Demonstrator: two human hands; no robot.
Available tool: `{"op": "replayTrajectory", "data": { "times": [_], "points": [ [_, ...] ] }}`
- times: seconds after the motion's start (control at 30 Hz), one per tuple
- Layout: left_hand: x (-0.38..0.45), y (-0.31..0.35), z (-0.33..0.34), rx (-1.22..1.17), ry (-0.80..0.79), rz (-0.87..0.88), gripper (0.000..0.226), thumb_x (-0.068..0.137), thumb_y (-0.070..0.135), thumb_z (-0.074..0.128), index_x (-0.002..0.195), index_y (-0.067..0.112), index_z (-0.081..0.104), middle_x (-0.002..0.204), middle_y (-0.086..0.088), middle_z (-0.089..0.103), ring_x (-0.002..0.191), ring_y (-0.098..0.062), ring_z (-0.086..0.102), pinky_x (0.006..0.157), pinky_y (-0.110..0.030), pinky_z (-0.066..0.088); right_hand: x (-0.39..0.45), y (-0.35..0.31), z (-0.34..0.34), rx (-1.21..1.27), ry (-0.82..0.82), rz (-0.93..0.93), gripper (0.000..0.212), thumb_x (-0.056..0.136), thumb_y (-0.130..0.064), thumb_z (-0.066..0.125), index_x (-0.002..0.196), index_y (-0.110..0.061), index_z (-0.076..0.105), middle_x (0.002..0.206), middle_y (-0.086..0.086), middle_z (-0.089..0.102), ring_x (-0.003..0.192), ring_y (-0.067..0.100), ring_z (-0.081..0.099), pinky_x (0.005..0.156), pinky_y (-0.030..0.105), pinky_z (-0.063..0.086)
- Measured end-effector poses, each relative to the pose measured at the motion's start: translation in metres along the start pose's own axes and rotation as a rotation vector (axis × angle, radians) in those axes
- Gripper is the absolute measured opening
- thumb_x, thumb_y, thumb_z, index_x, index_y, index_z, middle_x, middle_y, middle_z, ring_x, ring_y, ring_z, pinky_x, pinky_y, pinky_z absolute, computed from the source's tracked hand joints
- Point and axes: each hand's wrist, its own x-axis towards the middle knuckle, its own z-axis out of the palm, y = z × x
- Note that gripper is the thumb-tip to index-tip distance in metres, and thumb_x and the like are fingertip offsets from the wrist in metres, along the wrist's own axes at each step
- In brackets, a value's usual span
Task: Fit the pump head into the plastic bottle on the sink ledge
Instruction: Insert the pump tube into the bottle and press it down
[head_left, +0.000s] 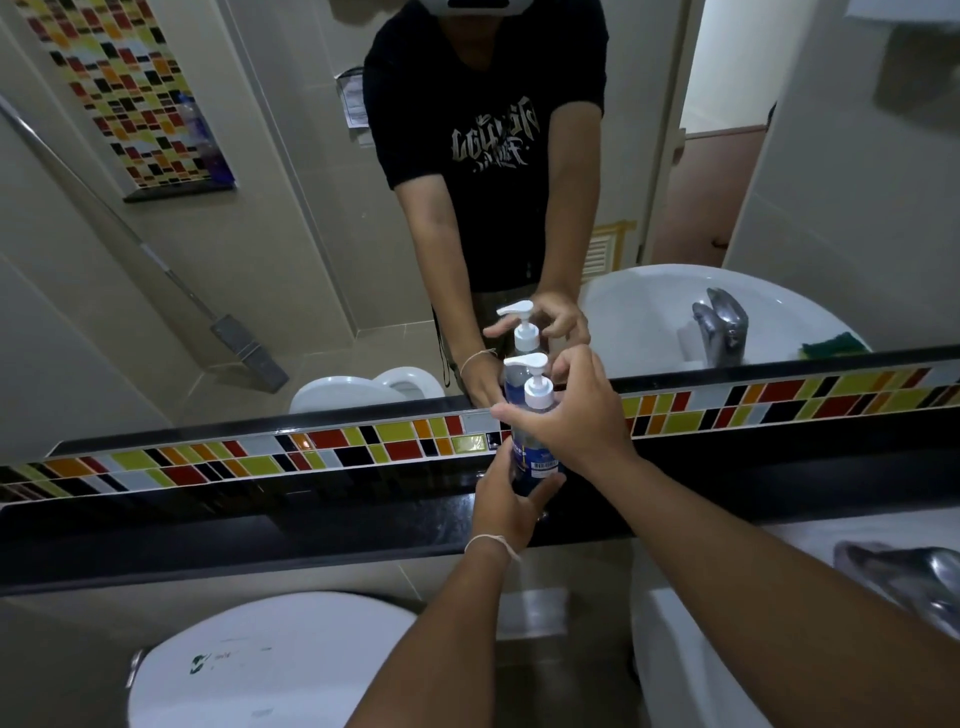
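A blue plastic bottle (524, 457) with a label stands upright on the black ledge (311, 525) below the mirror. A white pump head (535, 384) sits on top of its neck, spout pointing left. My left hand (506, 506) wraps around the lower part of the bottle. My right hand (576, 410) grips the bottle's shoulder and the pump collar from the right, thumb and fingers curled around it. The mirror doubles bottle, pump and both hands just behind.
A band of coloured tiles (249, 457) runs behind the ledge under the mirror. A white toilet lid (260, 670) lies at the lower left. The white sink (691, 670) with a chrome tap (914, 577) is at the lower right.
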Motion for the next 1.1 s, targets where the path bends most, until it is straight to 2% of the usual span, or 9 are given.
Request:
{"op": "replayTrajectory", "data": {
  "times": [0.1, 0.23, 0.33, 0.43, 0.5, 0.57, 0.77, 0.93, 1.1],
  "points": [
    [0.002, -0.002, 0.000, 0.016, 0.031, 0.025, 0.059, 0.088, 0.018, 0.081, 0.139, 0.030, 0.053, 0.127, 0.016, 0.066, 0.115, 0.008, 0.062, 0.101, -0.018, 0.052, -0.011, 0.007, 0.000, 0.176, -0.055, -0.033, 0.071, 0.064, -0.056, 0.084, 0.119, -0.021, 0.055, 0.119, 0.001, 0.057, 0.102, 0.016, 0.066, 0.082, 0.032, 0.062],
    [0.002, -0.005, 0.001, 0.040, 0.049, 0.059, 0.059, 0.089, 0.012, 0.079, 0.142, 0.022, 0.054, 0.129, 0.009, 0.068, 0.120, -0.004, 0.064, 0.105, -0.030, 0.055, -0.025, 0.015, 0.006, 0.235, -0.005, 0.029, 0.049, 0.065, -0.053, 0.078, 0.084, -0.015, 0.054, 0.102, 0.006, 0.057, 0.088, 0.019, 0.063, 0.073, 0.020, 0.057],
    [0.002, -0.007, 0.003, 0.038, 0.051, 0.077, 0.061, 0.087, 0.018, 0.082, 0.141, 0.025, 0.056, 0.128, 0.008, 0.071, 0.121, -0.006, 0.066, 0.106, -0.034, 0.055, -0.022, 0.015, 0.006, 0.393, -0.007, 0.108, 0.056, 0.069, -0.052, 0.075, 0.111, -0.022, 0.054, 0.123, 0.006, 0.059, 0.106, 0.015, 0.066, 0.074, 0.013, 0.053],
    [0.003, -0.008, 0.002, 0.036, 0.047, 0.066, 0.061, 0.086, 0.022, 0.083, 0.141, 0.023, 0.056, 0.128, 0.007, 0.071, 0.121, -0.007, 0.066, 0.106, -0.036, 0.055, -0.018, 0.014, 0.006, 0.395, -0.049, 0.084, 0.067, 0.077, -0.052, 0.068, 0.135, -0.022, 0.055, 0.139, 0.003, 0.047, 0.121, 0.013, 0.058, 0.093, 0.029, 0.057],
    [0.003, -0.007, 0.001, 0.038, 0.049, 0.063, 0.061, 0.087, 0.023, 0.082, 0.141, 0.023, 0.055, 0.129, 0.006, 0.071, 0.122, -0.007, 0.066, 0.106, -0.037, 0.055, -0.020, 0.012, 0.006, 0.402, -0.037, 0.090, 0.046, 0.075, -0.051, 0.070, 0.106, -0.017, 0.068, 0.132, 0.004, 0.050, 0.117, 0.015, 0.061, 0.096, 0.039, 0.058],
    [0.002, -0.006, 0.001, 0.052, 0.048, 0.068, 0.061, 0.088, 0.021, 0.081, 0.142, 0.023, 0.054, 0.129, 0.007, 0.070, 0.122, -0.006, 0.066, 0.105, -0.036, 0.056, -0.022, 0.012, 0.006, 0.386, -0.020, 0.090, 0.041, 0.070, -0.052, 0.072, 0.081, -0.014, 0.061, 0.120, 0.005, 0.053, 0.112, 0.017, 0.062, 0.091, 0.039, 0.059],
    [0.001, -0.006, 0.002, 0.098, 0.046, 0.105, 0.064, 0.087, 0.027, 0.081, 0.144, 0.026, 0.052, 0.133, 0.008, 0.068, 0.126, -0.007, 0.064, 0.106, -0.034, 0.055, -0.020, 0.014, 0.004, 0.409, -0.115, 0.088, 0.070, 0.069, -0.052, 0.072, 0.131, -0.023, 0.055, 0.138, 0.003, 0.048, 0.123, 0.014, 0.058, 0.094, 0.030, 0.056],
    [0.001, -0.008, 0.002, 0.110, 0.047, 0.134, 0.061, 0.084, 0.031, 0.083, 0.138, 0.021, 0.057, 0.126, 0.008, 0.071, 0.119, -0.003, 0.066, 0.103, -0.029, 0.056, -0.024, 0.013, 0.000, 0.389, -0.052, 0.127, 0.042, 0.065, -0.054, 0.072, 0.082, -0.019, 0.055, 0.114, 0.008, 0.055, 0.105, 0.022, 0.065, 0.085, 0.037, 0.061],
    [0.001, -0.011, 0.002, 0.125, 0.052, 0.134, 0.055, 0.084, 0.031, 0.083, 0.132, 0.019, 0.060, 0.122, 0.007, 0.071, 0.116, -0.006, 0.067, 0.101, -0.034, 0.058, -0.021, 0.012, 0.000, 0.309, -0.083, 0.070, 0.050, 0.089, -0.032, 0.069, 0.136, -0.021, 0.054, 0.136, 0.003, 0.051, 0.122, 0.016, 0.059, 0.090, 0.020, 0.052]
  ]
}}
